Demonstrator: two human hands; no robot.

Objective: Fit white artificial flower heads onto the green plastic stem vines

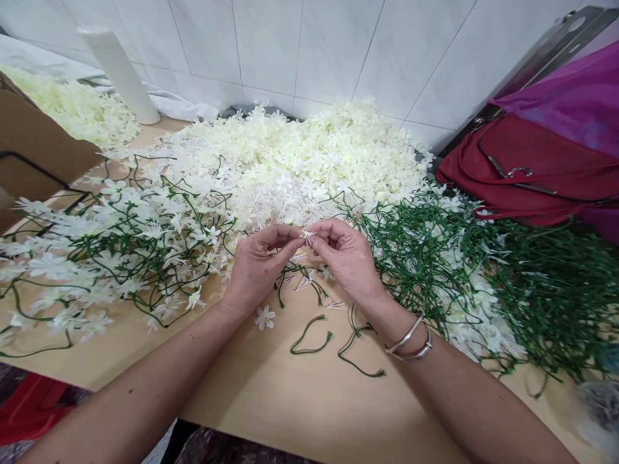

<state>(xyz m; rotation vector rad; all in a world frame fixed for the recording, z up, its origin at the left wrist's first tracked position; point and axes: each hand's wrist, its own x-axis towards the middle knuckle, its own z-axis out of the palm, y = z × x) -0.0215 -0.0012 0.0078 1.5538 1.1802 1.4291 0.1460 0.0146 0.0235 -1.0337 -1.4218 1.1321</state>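
Note:
My left hand [264, 261] and my right hand [345, 258] meet over the middle of the table, fingertips pinched together. Between them is a small white artificial flower piece [306, 238] with thin stamen-like prongs; the fingers cover much of it. Below lie loose green stems [312, 335], some white stamen pieces [305, 280] and a single white flower [264, 318]. Left of my hands spreads a pile of white flowers on green stems [145, 245]. To the right is a tangled heap of bare green stems [416, 251].
Cream flower heads [329, 148] are heaped along the tiled wall [319, 51]. A cardboard box [43, 142] and a white roll [118, 74] stand at the left. A red bag [536, 167] sits at the right. Below the table's left edge shows a red stool [33, 406].

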